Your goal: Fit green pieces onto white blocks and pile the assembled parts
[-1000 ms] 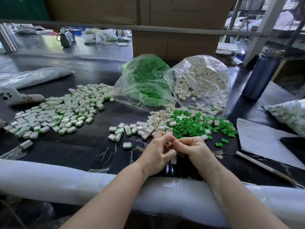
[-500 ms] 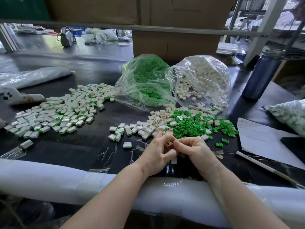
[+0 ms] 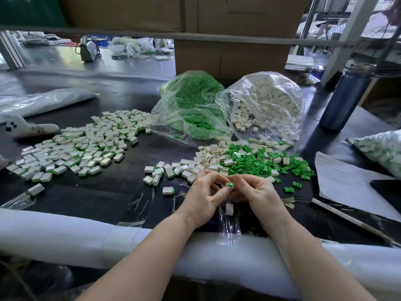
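Fingertips of my left hand [image 3: 202,197] and right hand [image 3: 257,195] meet on one small green piece [image 3: 229,184], both pinching it just above the black table [image 3: 112,192], near the loose white blocks [image 3: 204,161].

No readable text; faint print on paper sheet [image 3: 345,181] and cardboard box [image 3: 243,13], illegible.
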The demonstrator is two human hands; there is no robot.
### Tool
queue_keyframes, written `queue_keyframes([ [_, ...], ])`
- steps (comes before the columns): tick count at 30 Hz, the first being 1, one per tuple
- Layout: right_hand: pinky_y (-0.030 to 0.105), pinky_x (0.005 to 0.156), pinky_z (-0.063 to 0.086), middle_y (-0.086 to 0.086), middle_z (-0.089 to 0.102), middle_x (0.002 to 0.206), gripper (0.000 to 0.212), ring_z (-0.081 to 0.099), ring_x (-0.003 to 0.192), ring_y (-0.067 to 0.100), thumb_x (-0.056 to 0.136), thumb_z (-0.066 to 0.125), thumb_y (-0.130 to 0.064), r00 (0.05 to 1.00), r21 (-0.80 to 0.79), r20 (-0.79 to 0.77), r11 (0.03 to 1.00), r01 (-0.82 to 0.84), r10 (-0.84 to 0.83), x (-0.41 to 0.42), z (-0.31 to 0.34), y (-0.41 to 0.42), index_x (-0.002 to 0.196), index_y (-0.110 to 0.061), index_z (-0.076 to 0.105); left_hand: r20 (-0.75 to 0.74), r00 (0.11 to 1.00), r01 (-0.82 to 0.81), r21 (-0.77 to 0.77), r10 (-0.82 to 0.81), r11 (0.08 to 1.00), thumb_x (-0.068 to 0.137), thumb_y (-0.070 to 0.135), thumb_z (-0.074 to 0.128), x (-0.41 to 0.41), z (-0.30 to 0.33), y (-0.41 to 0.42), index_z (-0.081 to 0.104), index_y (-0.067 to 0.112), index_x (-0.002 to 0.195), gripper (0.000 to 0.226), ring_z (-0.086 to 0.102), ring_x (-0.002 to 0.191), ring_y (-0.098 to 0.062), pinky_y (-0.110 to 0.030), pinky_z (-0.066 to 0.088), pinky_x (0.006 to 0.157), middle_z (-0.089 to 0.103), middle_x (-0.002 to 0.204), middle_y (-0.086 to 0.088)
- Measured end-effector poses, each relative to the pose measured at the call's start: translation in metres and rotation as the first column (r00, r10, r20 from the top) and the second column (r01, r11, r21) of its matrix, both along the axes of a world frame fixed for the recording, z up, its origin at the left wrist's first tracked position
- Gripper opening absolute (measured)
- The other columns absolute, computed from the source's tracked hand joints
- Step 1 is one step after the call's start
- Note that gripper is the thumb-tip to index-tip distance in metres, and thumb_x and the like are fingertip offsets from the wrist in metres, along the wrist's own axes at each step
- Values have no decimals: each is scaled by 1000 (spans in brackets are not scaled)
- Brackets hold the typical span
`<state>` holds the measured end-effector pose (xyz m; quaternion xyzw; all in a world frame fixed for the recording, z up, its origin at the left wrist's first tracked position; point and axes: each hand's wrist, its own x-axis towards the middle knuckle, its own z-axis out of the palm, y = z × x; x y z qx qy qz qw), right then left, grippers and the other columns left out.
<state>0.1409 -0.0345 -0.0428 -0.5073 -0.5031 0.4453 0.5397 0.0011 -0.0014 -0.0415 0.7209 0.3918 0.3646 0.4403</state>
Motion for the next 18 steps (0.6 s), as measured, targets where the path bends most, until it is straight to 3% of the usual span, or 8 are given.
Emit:
queue_keyframes([
  [3, 34, 65, 58, 5, 72, 75, 8, 66, 73, 21, 83, 68, -9, 993, 45, 85, 996, 82, -86, 3, 0, 0, 81, -17, 71, -34, 999, -38, 17, 38, 999, 87, 15, 62, 0, 0, 1, 63, 2, 96, 16, 47, 74, -6, -14, 46, 76, 45, 100, 1],
  [5, 46, 67, 56, 9, 70, 71, 13, 63, 68, 24, 79, 71, -6, 983, 76, 144, 992, 105, -115, 2, 2, -2, 74, -18, 70, -49, 998, -35, 24, 36, 999, 87, 15, 63, 1, 0, 1, 63, 0, 97, 18, 48, 76, -9, -15, 46, 76, 46, 103, -2],
  [7, 49, 68, 54, 11, 67, 69, 16, 60, 66, 25, 79, 72, -6, 976, 85, 180, 991, 107, -121, 2, 2, -2, 70, -19, 69, -59, 998, -31, 19, 32, 999, 87, 14, 63, 2, 0, 0, 63, -1, 99, 20, 50, 80, -13, -20, 47, 79, 46, 105, -4],
  [11, 38, 68, 50, -1, 63, 66, 16, 56, 64, 13, 82, 69, -8, 954, 71, 279, 993, 94, -111, 2, 2, -1, 71, -19, 65, -74, 997, -16, 15, 17, 1000, 86, 16, 63, 1, 1, 0, 63, 0, 99, 21, 57, 88, -25, -26, 50, 82, 54, 106, -11],
  [14, 29, 63, 50, -6, 64, 64, 16, 56, 63, 7, 83, 68, -9, 955, 82, 258, 988, 133, -150, 2, 2, 0, 71, -20, 65, -49, 998, -41, 5, 42, 999, 87, 13, 62, 0, -1, 1, 63, 3, 97, 14, 59, 83, -22, -28, 51, 80, 63, 95, -12],
  [18, 11, 56, 44, -9, 61, 58, 16, 53, 54, -4, 84, 67, -12, 919, 125, 216, 943, 308, -329, 6, 1, 1, 69, -18, 65, 65, 971, -226, -39, 228, 973, 88, 8, 60, -3, -3, 3, 61, 18, 97, 13, 64, 81, -20, -34, 55, 81, 65, 86, -4],
])
